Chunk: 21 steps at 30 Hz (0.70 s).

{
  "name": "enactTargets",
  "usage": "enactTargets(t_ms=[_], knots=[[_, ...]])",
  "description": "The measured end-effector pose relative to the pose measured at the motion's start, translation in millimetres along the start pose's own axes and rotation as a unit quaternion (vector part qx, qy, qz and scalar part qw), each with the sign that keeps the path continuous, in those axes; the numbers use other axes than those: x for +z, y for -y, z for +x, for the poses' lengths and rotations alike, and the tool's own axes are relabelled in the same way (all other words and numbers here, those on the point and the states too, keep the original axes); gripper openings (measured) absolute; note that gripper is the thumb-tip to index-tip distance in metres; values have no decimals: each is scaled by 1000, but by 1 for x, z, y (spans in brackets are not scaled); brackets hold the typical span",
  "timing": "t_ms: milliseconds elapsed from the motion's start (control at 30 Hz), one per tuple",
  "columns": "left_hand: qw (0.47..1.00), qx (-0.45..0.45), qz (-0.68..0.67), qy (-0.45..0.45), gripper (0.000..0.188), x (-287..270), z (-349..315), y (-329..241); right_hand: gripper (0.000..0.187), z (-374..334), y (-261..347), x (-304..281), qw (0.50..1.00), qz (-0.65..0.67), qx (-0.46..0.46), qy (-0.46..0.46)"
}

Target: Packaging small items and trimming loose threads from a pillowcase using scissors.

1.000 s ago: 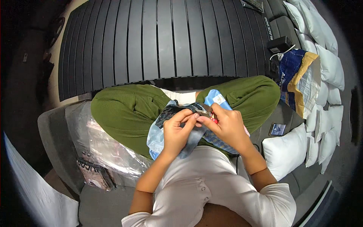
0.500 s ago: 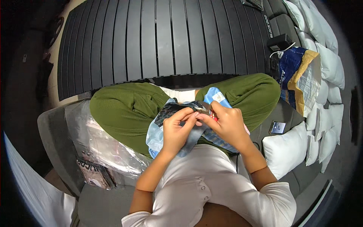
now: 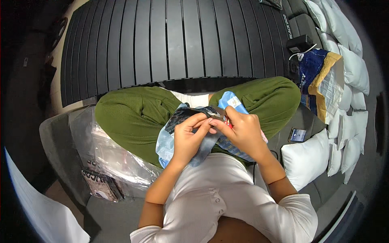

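Both hands meet over my crossed legs, at a bundle of cloth. My left hand [image 3: 189, 139] is closed in a pinch at the edge of a dark, shiny, patterned cloth [image 3: 180, 117]. My right hand [image 3: 246, 130] is also closed, thumb tip close against the left fingers. Between its fingers shows a small red thing [image 3: 229, 124], mostly hidden, its kind unclear. Beneath the left hand spreads light blue cloth [image 3: 165, 146]. A bright blue piece with a white label [image 3: 234, 102] pokes out beyond the right fingers.
A black slatted table [image 3: 174, 44] stands in front of my knees. Clear plastic wrapping [image 3: 117, 150] and a packaged item [image 3: 101, 185] lie at left on the grey sofa. At right are white cushions [image 3: 306, 160], a phone-like device [image 3: 297, 135], a blue-and-yellow sack [image 3: 322, 81] and a black box [image 3: 300, 43].
My hands keep their pinch at the cloth, with only slight finger shifts. The white sheet at the lower left has shifted toward the right.
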<state>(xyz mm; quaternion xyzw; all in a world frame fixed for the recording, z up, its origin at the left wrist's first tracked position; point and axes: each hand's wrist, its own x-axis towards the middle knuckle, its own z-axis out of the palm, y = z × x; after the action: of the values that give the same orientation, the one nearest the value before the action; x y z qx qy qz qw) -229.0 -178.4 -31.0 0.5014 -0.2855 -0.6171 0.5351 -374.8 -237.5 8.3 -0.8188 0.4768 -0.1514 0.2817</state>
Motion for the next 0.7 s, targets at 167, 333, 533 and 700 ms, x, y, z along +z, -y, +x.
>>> enactTargets(t_ms=[167, 333, 533, 700], knots=[[1000, -7, 1, 3, 14, 0, 0, 1, 40, -1, -3, 3, 1000, -14, -1, -1], [1000, -9, -12, 4, 13, 0, 0, -1, 40, -1, -1, 3, 1000, -12, 4, -5], [1000, -14, -16, 2, 13, 0, 0, 1, 39, -1, -2, 4, 1000, -8, 5, -18], [1000, -14, -17, -1, 14, 0, -1, 1, 36, 0, -2, -1, 1000, 8, 10, 14]])
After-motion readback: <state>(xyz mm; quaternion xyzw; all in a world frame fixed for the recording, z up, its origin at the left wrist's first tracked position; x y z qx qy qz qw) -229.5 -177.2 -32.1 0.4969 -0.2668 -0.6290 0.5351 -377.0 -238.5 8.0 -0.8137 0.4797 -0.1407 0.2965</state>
